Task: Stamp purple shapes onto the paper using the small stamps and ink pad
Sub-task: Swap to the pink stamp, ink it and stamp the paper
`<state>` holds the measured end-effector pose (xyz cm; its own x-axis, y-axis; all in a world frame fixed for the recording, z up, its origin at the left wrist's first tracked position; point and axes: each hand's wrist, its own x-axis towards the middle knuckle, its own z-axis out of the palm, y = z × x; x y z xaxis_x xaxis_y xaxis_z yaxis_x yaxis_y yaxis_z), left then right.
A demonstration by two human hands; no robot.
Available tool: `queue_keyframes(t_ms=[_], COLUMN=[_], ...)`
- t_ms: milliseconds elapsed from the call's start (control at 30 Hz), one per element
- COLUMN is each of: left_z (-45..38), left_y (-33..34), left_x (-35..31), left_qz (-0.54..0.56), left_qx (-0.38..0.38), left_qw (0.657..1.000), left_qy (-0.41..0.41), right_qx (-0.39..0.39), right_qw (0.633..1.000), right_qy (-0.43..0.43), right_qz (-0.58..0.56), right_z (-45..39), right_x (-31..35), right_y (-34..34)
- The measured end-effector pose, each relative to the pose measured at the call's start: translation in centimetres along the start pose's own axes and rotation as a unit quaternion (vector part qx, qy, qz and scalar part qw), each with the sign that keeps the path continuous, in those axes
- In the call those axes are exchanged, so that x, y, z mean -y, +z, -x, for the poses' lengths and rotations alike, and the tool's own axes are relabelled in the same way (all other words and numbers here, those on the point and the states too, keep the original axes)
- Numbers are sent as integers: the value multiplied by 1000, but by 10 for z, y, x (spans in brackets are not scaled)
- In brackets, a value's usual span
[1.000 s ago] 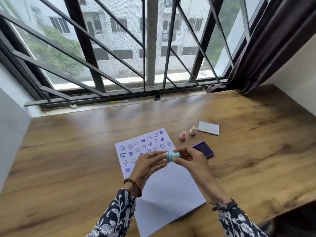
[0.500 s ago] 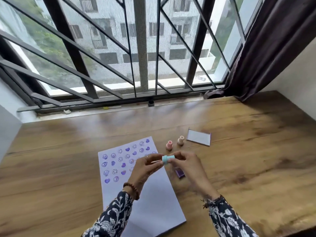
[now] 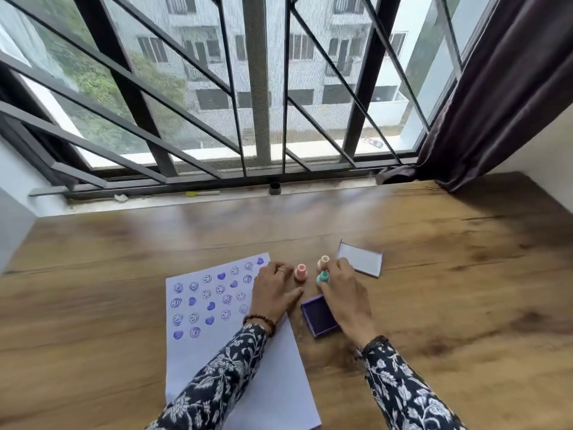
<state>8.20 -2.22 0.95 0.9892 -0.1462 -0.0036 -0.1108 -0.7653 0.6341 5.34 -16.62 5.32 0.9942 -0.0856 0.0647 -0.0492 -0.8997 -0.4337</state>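
A white paper (image 3: 273, 377) lies on the wooden table, its upper left part covered with purple smileys and hearts. My left hand (image 3: 274, 293) rests flat on the paper's right edge, fingers apart, holding nothing. My right hand (image 3: 342, 291) reaches over the purple ink pad (image 3: 317, 318) and its fingertips pinch a teal stamp (image 3: 323, 277) standing on the table. A pink stamp (image 3: 300, 272) stands between my hands. A cream stamp (image 3: 324, 262) stands just behind the teal one.
The ink pad's lid (image 3: 361, 259) lies open side up beyond my right hand. The wooden table (image 3: 449, 290) runs to a window sill with a small black cap (image 3: 274, 188) and a yellow pen (image 3: 201, 193). A dark curtain (image 3: 496, 88) hangs at right.
Both hands held the teal stamp in the air before. Now my right hand has brought it down beside the other stamps, and my left hand has let go and lies on the paper.
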Motion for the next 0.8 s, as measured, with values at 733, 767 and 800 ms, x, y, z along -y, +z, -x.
queue_keyframes(t_ms=[733,767,800], left_z=[38,38,39], left_y=[-46,-48,-48], left_x=[-30,-31,-32], left_qz=[491,483,475], left_qx=[-19,-16,-14], left_qw=[866,871,876], left_qy=[-91,-91,-89], right_qx=[111,108,101], right_qw=[825,824,828], right_qy=[119,114,110], right_qz=[-541,-544,-541], right_z=[17,19,21], right_x=[29,32,34], right_y=[-20,-21,-22])
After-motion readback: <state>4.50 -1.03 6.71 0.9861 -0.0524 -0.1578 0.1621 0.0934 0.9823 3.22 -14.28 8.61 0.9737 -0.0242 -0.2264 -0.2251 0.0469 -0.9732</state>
